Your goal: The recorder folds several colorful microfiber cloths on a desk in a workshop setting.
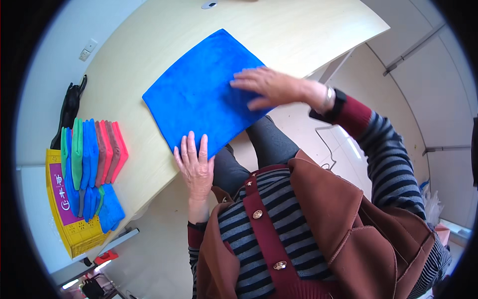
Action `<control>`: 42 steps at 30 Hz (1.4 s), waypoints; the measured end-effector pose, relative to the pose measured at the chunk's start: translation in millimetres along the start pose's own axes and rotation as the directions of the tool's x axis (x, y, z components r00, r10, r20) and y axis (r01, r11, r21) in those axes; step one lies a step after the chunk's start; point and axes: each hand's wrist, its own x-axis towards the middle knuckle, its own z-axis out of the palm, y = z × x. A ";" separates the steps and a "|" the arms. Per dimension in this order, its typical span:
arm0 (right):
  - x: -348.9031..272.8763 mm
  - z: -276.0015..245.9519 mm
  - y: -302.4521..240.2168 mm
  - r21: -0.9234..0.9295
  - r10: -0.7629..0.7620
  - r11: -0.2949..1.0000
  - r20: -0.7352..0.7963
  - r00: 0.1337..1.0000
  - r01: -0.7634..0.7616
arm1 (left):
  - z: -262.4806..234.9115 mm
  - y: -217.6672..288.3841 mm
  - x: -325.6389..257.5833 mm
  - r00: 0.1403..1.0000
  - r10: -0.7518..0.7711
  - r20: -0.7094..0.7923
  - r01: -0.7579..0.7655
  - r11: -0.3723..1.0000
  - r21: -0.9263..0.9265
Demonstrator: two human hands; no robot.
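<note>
A blue cloth (194, 89) with a soft, towel-like surface lies spread flat on the pale wooden table (303, 30). Its near edge reaches the table's front edge. My left hand (195, 164) rests on the cloth's near left corner, fingers stretched out and slightly apart. Over the right part of the cloth is my right hand (266, 87), its fingers extended and a little smeared by motion. Whether that palm touches the cloth or hovers just above it, I cannot tell. Neither hand grips anything.
At the left, a yellow and purple box (82, 239) stands on the table with several folded cloths (89, 154) in green, blue, brown and red. Behind it lies a black object (69, 107) by the wall. A round cable hole (209, 5) is at the far edge.
</note>
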 end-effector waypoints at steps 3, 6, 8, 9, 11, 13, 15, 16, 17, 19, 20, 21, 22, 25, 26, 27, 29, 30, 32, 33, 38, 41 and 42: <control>-50.7 -7.2 -8.1 -0.130 -0.020 0.991 -0.024 1.000 0.016 | 17.0 -7.6 -10.2 0.992 0.074 -0.097 -0.056 0.982 0.183; -69.2 -7.2 -1.5 -0.248 -0.048 0.968 -0.035 0.998 0.038 | 24.2 -25.8 -27.8 0.957 0.121 -0.264 -0.074 0.981 0.182; -71.9 -2.7 17.3 -0.210 -0.042 0.977 -0.124 0.991 0.015 | 20.7 -28.6 -33.4 0.948 0.132 -0.289 -0.094 0.985 0.142; -73.7 0.0 25.0 -0.192 -0.038 0.981 -0.170 0.985 0.004 | 18.8 -29.7 -35.9 0.939 0.140 -0.314 -0.112 0.988 0.104; -70.5 -0.8 27.8 -0.145 -0.034 0.989 -0.184 0.982 0.007 | 10.0 -32.5 -38.3 0.930 0.143 -0.338 -0.126 0.989 0.073; -68.3 -1.8 29.9 -0.053 -0.016 0.999 -0.206 0.978 0.005 | 1.2 -36.1 -38.8 0.952 0.035 -0.304 -0.058 0.996 -0.068; -67.6 -2.5 30.5 0.001 0.012 1.000 -0.227 0.974 -0.012 | -6.6 -39.7 -35.8 0.958 -0.017 -0.285 -0.022 0.991 -0.133; -67.3 -2.7 30.3 0.057 0.043 0.998 -0.242 0.969 -0.030 | -10.4 -41.4 -33.6 0.958 -0.129 -0.255 0.054 0.958 -0.281; -67.0 -3.0 30.2 0.112 0.075 0.993 -0.256 0.964 -0.047 | -14.0 -43.0 -31.2 0.950 -0.234 -0.208 0.129 0.898 -0.420; -64.7 -2.8 29.6 0.189 0.105 0.980 -0.275 0.956 -0.053 | -20.8 -47.0 -25.9 0.933 -0.326 -0.153 0.195 0.814 -0.547; -63.5 -2.5 29.1 0.269 0.139 0.961 -0.288 0.948 -0.059 | -24.4 -49.6 -23.3 0.931 -0.340 -0.129 0.206 0.785 -0.585; -61.3 -3.8 28.4 0.345 0.169 0.937 -0.299 0.939 -0.059 | -28.5 -52.6 -20.3 0.929 -0.354 -0.108 0.216 0.755 -0.620; -60.0 -4.8 27.1 0.340 0.164 0.939 -0.306 0.938 -0.054 | -31.6 -54.7 -17.7 0.926 -0.367 -0.087 0.225 0.723 -0.653; -55.5 -6.9 19.7 0.556 0.236 0.831 -0.351 0.906 -0.001 | -39.4 -59.3 -18.4 0.914 -0.403 -0.039 0.255 0.649 -0.717; -55.8 -9.9 17.8 0.551 0.229 0.834 -0.358 0.905 0.007 | -41.3 -61.9 -19.8 0.907 -0.420 -0.010 0.273 0.607 -0.747; -57.7 -17.1 13.3 0.614 0.262 0.788 -0.267 0.928 -0.046 | -44.0 -66.9 -25.3 0.905 -0.425 -0.016 0.273 0.609 -0.745; -58.6 -32.2 10.2 0.713 0.304 0.682 -0.071 0.950 -0.165 | -50.0 -82.5 -39.1 0.881 -0.448 0.149 0.392 0.518 -0.760; -56.5 -38.5 10.0 0.713 0.294 0.684 -0.074 0.953 -0.156 | -55.3 -85.8 -42.2 0.860 -0.455 0.230 0.452 0.472 -0.757; -51.7 -47.7 11.7 0.768 0.277 0.615 0.004 0.961 -0.180 | -58.1 -90.5 -34.6 0.845 -0.495 0.201 0.436 0.422 -0.795; -47.8 -48.8 13.5 0.791 0.267 0.579 0.045 0.963 -0.198 | -58.0 -92.8 -25.5 0.831 -0.527 0.179 0.414 0.370 -0.831; 7.5 -45.5 38.3 0.815 0.516 0.485 0.028 0.856 -0.318 | -43.0 -117.9 64.0 0.778 -0.614 0.134 0.357 0.257 -0.898; 54.3 -13.4 64.2 0.785 0.609 0.495 -0.007 0.793 -0.372 | 5.2 -159.3 87.7 0.786 -0.612 0.093 0.318 0.271 -0.909; 62.8 -8.3 66.5 0.784 0.601 0.502 -0.013 0.799 -0.365 | 17.6 -165.9 92.9 0.775 -0.624 0.103 0.362 0.303 -0.881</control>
